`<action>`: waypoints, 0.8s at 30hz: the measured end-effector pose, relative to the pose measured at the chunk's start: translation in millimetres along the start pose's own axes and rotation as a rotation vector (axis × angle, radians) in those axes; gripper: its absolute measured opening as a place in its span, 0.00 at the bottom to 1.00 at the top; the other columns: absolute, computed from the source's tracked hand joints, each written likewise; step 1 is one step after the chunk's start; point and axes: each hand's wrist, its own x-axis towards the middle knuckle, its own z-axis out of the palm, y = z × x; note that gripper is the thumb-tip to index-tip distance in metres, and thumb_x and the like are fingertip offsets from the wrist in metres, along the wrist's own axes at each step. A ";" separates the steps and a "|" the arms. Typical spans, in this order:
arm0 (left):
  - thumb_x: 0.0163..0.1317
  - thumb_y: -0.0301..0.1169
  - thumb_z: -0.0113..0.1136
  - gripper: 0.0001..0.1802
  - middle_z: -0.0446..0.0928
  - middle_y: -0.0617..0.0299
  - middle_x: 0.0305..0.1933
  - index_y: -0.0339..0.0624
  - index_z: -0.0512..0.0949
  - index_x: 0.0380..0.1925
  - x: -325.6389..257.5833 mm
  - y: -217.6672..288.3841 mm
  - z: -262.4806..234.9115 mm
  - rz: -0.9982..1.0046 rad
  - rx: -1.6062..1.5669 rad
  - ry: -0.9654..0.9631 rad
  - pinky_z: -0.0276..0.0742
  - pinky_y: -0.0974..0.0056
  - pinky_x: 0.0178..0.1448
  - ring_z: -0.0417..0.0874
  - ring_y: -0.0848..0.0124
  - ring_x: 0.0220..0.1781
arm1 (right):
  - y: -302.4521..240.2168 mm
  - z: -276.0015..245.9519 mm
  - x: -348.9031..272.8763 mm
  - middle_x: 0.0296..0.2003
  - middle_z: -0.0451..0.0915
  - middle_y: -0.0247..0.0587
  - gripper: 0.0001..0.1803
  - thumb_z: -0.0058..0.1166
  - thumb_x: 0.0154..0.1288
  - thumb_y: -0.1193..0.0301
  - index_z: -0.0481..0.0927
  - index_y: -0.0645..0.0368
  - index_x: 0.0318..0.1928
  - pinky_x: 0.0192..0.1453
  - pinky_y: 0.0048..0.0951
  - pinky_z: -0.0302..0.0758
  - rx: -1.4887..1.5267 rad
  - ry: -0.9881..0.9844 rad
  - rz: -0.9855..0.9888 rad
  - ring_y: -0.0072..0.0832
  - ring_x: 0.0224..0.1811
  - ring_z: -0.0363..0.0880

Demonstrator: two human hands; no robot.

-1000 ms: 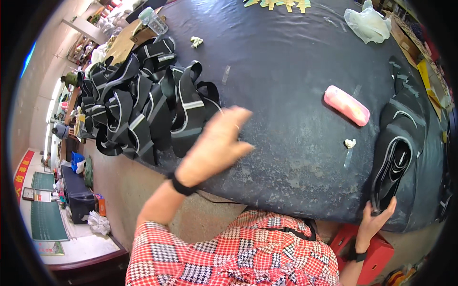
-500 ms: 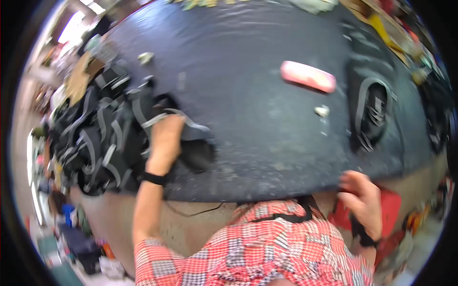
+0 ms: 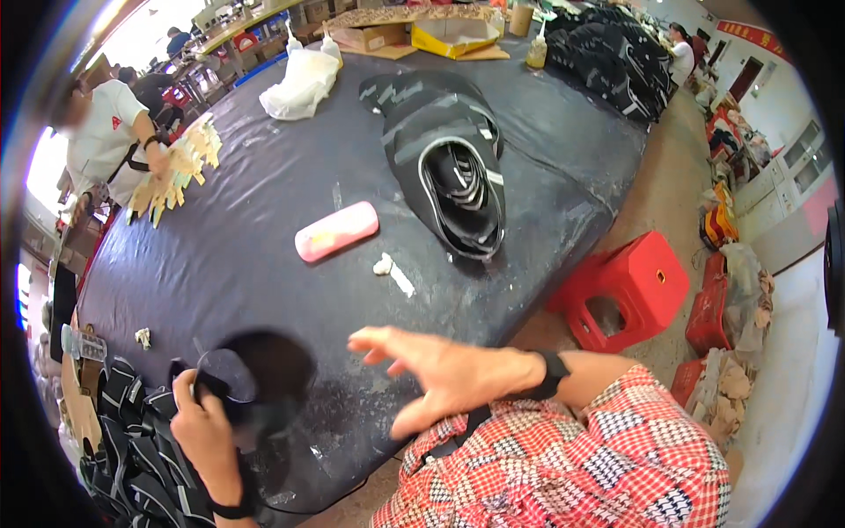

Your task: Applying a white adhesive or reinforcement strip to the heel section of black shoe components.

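My left hand [image 3: 204,422] is closed on the edge of a black shoe upper [image 3: 282,374], whose far side is blurred by motion. The piece is lifted off a heap of similar black uppers with grey trim [image 3: 132,453] at the lower left. My right hand [image 3: 431,370] hovers over the near table edge, empty, with its fingers apart. Beyond it, a nested stack of black uppers [image 3: 422,207] lies on the dark table cover. A pink rounded case [image 3: 337,231] rests left of that stack, near a small white scrap [image 3: 384,265].
A red plastic stool [image 3: 629,290] stands beyond the table's right edge. At the far end are a yellow box [image 3: 453,40], a glue bottle [image 3: 537,48], a white plastic bag [image 3: 301,84] and a big black pile [image 3: 607,62]. A co-worker [image 3: 110,132] handles tan pieces [image 3: 180,167] at the left.
The view has swung to the right. My left hand has lifted the upper clear of the heap. My right hand has come in over the table edge from the right.
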 end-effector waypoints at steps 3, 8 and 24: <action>0.54 0.23 0.48 0.16 0.72 0.40 0.21 0.36 0.69 0.44 -5.5 86.1 -9.2 -0.074 -0.160 -0.139 0.65 0.53 0.24 0.75 0.48 0.21 | 11.5 29.5 2.7 0.59 0.55 0.59 0.54 0.67 0.43 0.65 0.44 0.66 0.64 0.63 0.38 0.59 -0.227 0.125 -0.143 0.48 0.60 0.60; 0.51 0.21 0.45 0.16 0.72 0.65 0.30 0.34 0.68 0.43 -14.2 123.4 18.7 -0.519 -0.995 -0.487 0.59 0.76 0.11 0.65 0.80 0.12 | 33.5 -13.9 9.4 0.42 0.75 0.53 0.30 0.55 0.51 0.75 0.63 0.65 0.56 0.47 0.31 0.72 -0.189 0.514 0.228 0.40 0.43 0.76; 0.54 0.32 0.61 0.28 0.70 0.54 0.53 0.38 0.64 0.54 -67.2 72.0 69.5 -0.257 -0.622 0.111 0.69 0.63 0.52 0.73 0.65 0.51 | 91.1 -62.7 -6.0 0.28 0.77 0.38 0.13 0.53 0.54 0.76 0.74 0.67 0.41 0.36 0.21 0.72 -0.050 0.020 0.405 0.18 0.30 0.75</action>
